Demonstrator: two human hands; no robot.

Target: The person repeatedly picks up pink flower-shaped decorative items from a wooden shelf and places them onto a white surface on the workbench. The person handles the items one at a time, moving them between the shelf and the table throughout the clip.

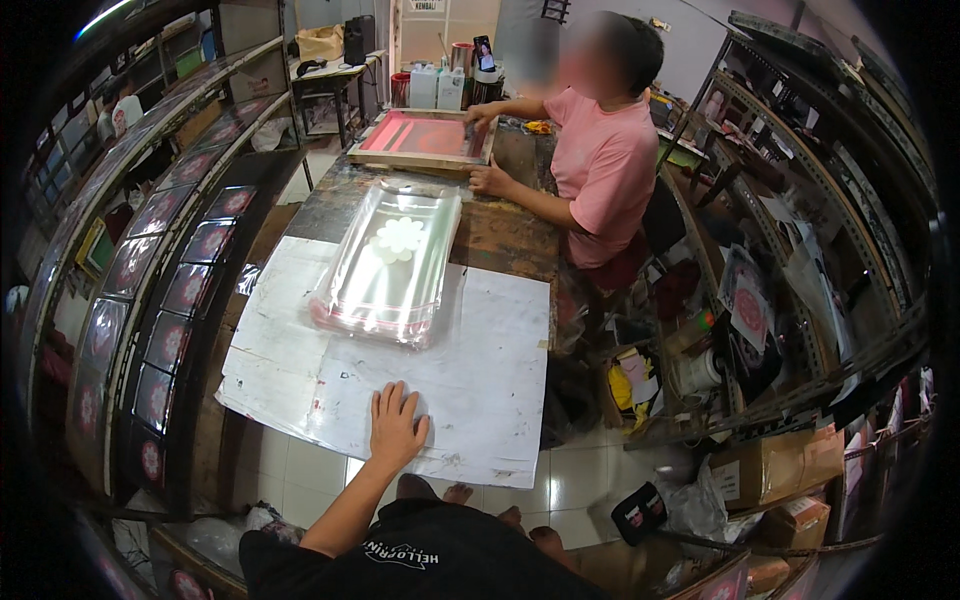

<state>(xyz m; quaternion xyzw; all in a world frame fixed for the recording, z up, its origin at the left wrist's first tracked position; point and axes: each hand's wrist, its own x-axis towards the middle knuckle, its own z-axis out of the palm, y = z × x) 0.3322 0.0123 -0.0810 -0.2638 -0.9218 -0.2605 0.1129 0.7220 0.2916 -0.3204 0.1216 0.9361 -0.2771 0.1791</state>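
My left hand (398, 428) lies palm down near the front edge of a white paper sheet (480, 400) on the table, its fingers stretched out and holding nothing. Beyond my fingertips, a stack of clear plastic bags (385, 285) rests partly on the sheet. A white flower print shows on the top bag, with a reddish band near its lower end. My right hand is out of sight. At the far end of the table, a co-worker in a pink shirt has one hand on top of a screen-printing frame (480, 150) with red on its mesh and the other at its near corner.
Drying racks (165, 340) on the left hold several printed flower pieces. Metal shelves (790, 130) stand along the right, with cardboard boxes (775, 465) and a black cap (638, 514) low down. White containers (437, 87) and a phone (485, 53) stand behind the frame.
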